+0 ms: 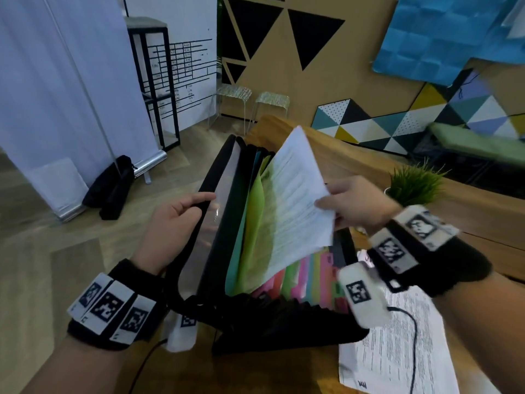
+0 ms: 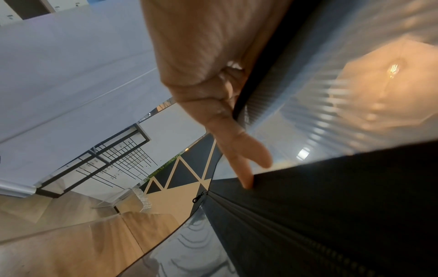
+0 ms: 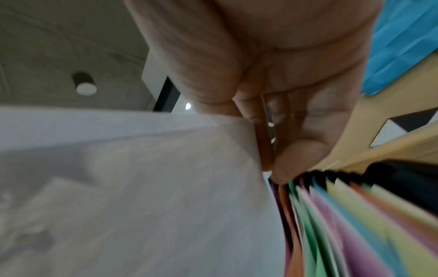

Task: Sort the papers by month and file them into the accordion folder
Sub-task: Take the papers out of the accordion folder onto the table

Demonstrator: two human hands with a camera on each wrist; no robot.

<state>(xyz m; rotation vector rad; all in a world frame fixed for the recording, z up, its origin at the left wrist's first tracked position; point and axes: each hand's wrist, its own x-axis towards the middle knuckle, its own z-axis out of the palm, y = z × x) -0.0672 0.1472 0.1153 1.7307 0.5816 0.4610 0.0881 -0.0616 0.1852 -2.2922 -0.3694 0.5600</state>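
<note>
Head view: the accordion folder (image 1: 255,317) stands open at the table's (image 1: 355,166) near edge. The left hand (image 1: 173,223) curls round its front flap; the right hand (image 1: 355,206) pinches a printed sheet (image 1: 295,200) over the coloured pockets. More papers (image 1: 397,359) lie at the near right.

Left wrist view: fingers (image 2: 237,146) hook the flap's black edge.

Right wrist view: thumb and fingers (image 3: 301,153) pinch the blurred sheet's corner.

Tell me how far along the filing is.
Done: cannot tell what is already filed; the accordion folder stands open on the table. In hand: the left hand holds the front flap back while the right hand pinches a printed sheet angled into the coloured dividers, not yet released. Left: more printed papers lie beside the folder.
</note>
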